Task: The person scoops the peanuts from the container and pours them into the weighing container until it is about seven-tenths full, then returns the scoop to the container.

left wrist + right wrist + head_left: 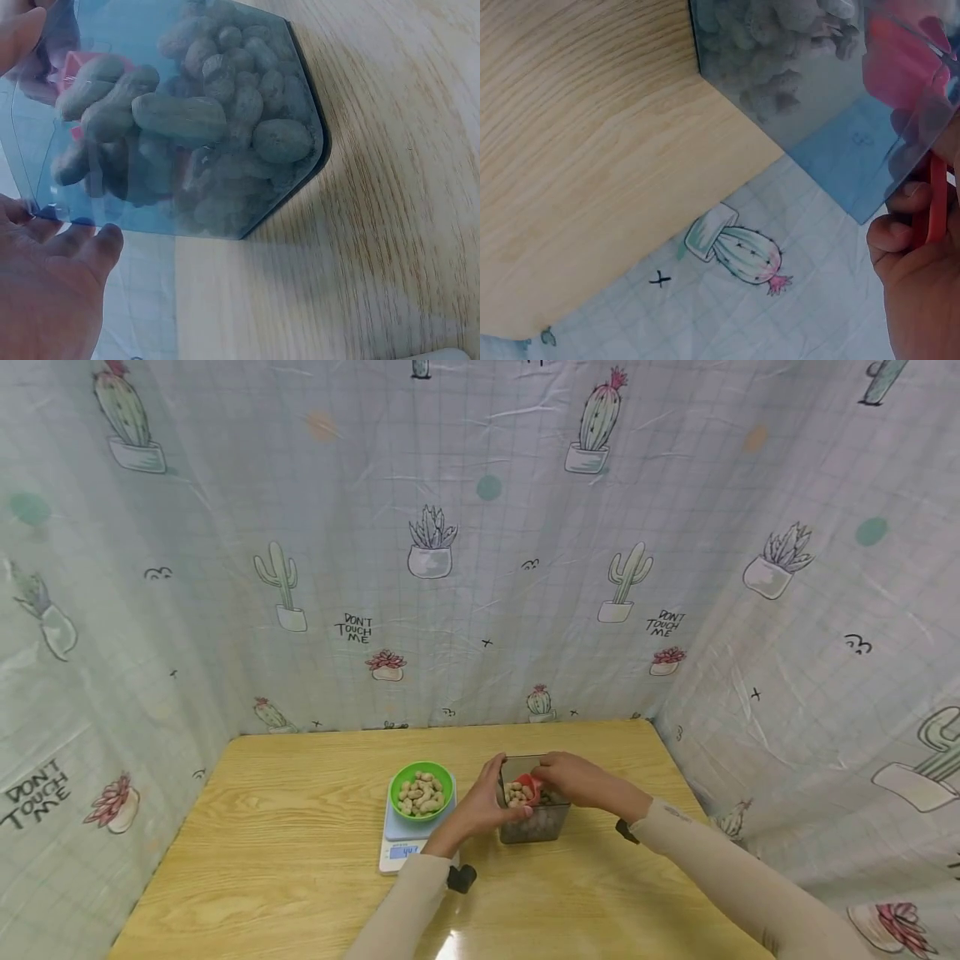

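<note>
A clear grey plastic bin (pixel 531 832) holding peanuts (pixel 247 112) stands on the table, right of the middle. My left hand (pixel 483 806) grips it at the left side, thumb along the near rim and fingers at the far corner. Over the bin's right side, my right hand (pixel 576 778) holds a red scoop (pixel 531 782) by its handle. The scoop is inside the bin with peanuts in it. In the right wrist view, the red handle (pixel 936 202) lies within the curled fingers, and the scoop's bowl shows through the bin wall.
Left of the bin, a green bowl (pixel 395 782) of peanuts sits on a white kitchen scale (pixel 408 832) with a lit display, partly hidden by the left forearm. The wooden table (pixel 285 827) meets a cactus-print curtain (pixel 480 602) at the back.
</note>
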`<state>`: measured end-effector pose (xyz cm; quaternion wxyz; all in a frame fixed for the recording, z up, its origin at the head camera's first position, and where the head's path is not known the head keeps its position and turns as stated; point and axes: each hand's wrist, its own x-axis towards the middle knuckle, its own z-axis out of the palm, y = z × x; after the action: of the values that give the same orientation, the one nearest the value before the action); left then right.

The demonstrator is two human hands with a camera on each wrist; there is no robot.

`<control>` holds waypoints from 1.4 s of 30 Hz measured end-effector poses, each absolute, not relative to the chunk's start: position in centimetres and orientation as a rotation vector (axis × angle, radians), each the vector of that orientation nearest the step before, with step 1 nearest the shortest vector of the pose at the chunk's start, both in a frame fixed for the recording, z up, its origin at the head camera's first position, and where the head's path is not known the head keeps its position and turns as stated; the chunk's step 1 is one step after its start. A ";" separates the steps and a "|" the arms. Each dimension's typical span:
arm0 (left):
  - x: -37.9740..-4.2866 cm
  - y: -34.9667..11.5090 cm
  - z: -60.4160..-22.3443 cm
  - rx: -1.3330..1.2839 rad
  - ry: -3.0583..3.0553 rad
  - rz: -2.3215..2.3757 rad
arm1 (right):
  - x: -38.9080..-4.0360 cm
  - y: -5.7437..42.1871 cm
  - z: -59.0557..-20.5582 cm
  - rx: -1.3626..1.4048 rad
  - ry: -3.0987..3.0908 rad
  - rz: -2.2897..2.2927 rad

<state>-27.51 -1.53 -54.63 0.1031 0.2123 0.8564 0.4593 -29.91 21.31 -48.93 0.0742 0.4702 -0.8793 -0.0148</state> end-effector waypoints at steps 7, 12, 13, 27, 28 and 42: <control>-27.5 -1.5 -54.5 0.605 2.531 1.347 | -29.5 22.2 -48.8 1.323 -2.730 0.143; -27.4 -1.7 -54.5 0.593 2.532 1.344 | -29.4 22.8 -49.0 1.277 -2.756 0.212; -27.3 -1.7 -54.5 0.593 2.531 1.346 | -29.4 22.9 -49.0 1.269 -2.757 0.222; -26.9 -1.6 -54.1 0.565 2.547 1.350 | -28.4 24.4 -49.9 1.141 -2.727 0.401; -26.9 -1.5 -54.1 0.563 2.549 1.346 | -28.4 24.5 -50.0 1.136 -2.712 0.411; -26.8 -1.5 -54.2 0.562 2.567 1.329 | -27.9 25.5 -50.7 1.012 -2.652 0.572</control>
<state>-26.82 -1.45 -54.20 0.0983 0.1901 0.8675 0.4490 -27.86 25.53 -50.69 0.1227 0.3468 -0.9090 0.1960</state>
